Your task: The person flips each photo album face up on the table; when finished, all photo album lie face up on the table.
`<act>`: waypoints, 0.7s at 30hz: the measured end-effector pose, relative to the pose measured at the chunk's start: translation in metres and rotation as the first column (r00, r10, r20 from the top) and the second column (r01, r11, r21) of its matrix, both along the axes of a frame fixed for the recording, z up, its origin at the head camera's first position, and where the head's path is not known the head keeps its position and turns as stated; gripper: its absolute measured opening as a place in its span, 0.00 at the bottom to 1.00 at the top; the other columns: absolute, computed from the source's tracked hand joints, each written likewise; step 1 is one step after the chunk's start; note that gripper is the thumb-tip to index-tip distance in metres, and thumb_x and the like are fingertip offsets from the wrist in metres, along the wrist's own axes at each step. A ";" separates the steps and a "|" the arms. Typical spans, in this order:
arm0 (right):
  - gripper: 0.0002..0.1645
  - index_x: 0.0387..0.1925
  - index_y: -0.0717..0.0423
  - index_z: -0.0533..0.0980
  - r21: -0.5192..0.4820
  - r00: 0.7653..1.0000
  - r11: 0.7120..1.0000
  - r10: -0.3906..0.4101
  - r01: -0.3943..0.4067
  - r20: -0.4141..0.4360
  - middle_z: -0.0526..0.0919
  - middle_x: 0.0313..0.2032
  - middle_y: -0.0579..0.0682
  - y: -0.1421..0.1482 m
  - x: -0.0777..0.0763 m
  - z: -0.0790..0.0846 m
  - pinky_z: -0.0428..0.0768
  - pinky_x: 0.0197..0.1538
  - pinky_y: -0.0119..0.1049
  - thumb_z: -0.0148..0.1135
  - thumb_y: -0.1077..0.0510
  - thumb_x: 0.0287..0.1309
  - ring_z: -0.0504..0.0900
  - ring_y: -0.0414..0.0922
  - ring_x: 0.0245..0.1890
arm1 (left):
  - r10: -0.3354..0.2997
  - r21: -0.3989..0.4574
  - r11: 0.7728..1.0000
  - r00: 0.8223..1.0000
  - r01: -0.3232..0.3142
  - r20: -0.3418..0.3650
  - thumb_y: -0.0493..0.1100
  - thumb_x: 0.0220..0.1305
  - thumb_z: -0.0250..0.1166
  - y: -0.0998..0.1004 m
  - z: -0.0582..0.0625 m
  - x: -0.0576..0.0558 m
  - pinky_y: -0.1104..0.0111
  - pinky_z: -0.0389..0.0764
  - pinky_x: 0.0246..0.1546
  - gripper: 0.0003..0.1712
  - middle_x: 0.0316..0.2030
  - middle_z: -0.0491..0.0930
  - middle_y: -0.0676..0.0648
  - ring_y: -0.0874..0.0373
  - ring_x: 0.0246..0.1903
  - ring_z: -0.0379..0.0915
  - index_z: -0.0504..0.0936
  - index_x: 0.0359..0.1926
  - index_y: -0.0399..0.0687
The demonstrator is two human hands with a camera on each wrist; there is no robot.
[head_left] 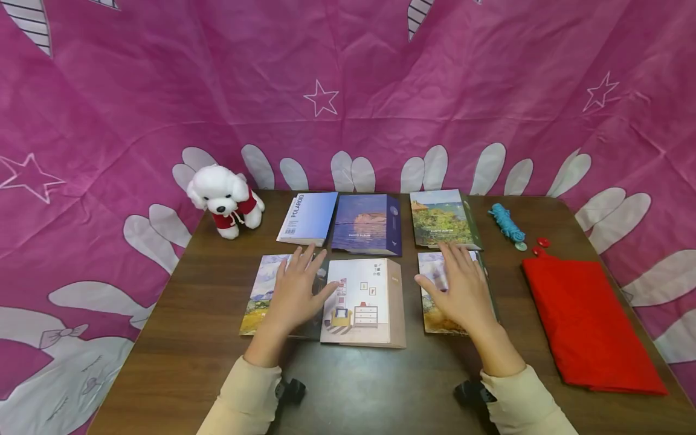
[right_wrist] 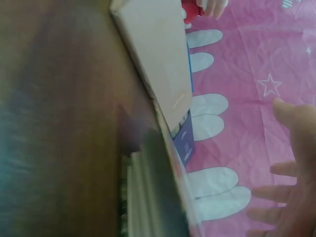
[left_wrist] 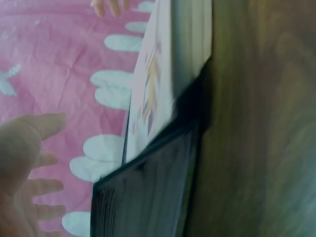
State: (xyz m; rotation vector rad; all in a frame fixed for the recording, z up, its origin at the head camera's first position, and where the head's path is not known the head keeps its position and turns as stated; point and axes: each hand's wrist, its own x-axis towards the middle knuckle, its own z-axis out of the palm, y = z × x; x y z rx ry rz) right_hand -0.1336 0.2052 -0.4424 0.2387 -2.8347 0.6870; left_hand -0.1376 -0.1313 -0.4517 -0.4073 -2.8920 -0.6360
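My left hand [head_left: 296, 293] hovers with fingers spread over the front-left photo album [head_left: 265, 281], covering part of its landscape cover. In the left wrist view that hand [left_wrist: 34, 173] stands apart from the albums' edges. Over the front-right album [head_left: 435, 317] is my right hand [head_left: 459, 290], its fingers extended and holding nothing. Between the hands lies a thick white album [head_left: 356, 302] with a drawn room on its cover. Behind these, a blue Polaroid album [head_left: 309, 217], a purple photo album [head_left: 361, 223] and a green garden-picture album [head_left: 443, 217] form a back row.
A white plush dog [head_left: 220, 193] in red sits at the back left. To the right are a blue cord bundle [head_left: 507, 222], a pale green disc [head_left: 521, 246], red discs [head_left: 543, 242] and a folded red cloth [head_left: 589, 326]. A pink curtain [head_left: 370, 78] hangs behind the brown table [head_left: 179, 338].
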 end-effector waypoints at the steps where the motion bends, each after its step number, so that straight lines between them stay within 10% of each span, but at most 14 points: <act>1: 0.53 0.74 0.61 0.62 -0.031 1.000 1.000 0.003 -0.003 -0.008 0.62 0.73 0.67 0.000 -0.002 0.001 0.55 0.67 0.74 0.63 0.31 0.62 0.58 0.69 0.72 | 0.000 0.031 1.000 1.000 0.000 -0.005 0.62 0.66 0.66 -0.002 0.000 -0.002 0.33 0.51 0.69 0.42 0.75 0.60 0.38 0.35 0.74 0.51 0.69 0.73 0.47; 12: 0.35 0.69 0.62 0.69 -0.456 0.999 0.889 0.037 -0.032 0.000 0.78 0.61 0.64 -0.018 -0.033 0.003 0.74 0.63 0.60 0.65 0.49 0.68 0.76 0.60 0.62 | -0.024 0.309 0.951 0.994 -0.011 0.110 0.55 0.70 0.64 -0.033 0.007 -0.031 0.38 0.61 0.68 0.39 0.74 0.60 0.33 0.36 0.73 0.56 0.66 0.74 0.40; 21: 0.33 0.71 0.57 0.68 -0.707 0.947 0.706 0.201 0.036 0.249 0.77 0.63 0.60 -0.071 -0.068 0.013 0.72 0.66 0.52 0.58 0.45 0.73 0.74 0.56 0.64 | 0.022 0.562 0.812 0.971 -0.156 0.237 0.54 0.75 0.58 -0.051 0.010 -0.063 0.47 0.65 0.69 0.34 0.71 0.68 0.38 0.41 0.71 0.60 0.66 0.74 0.43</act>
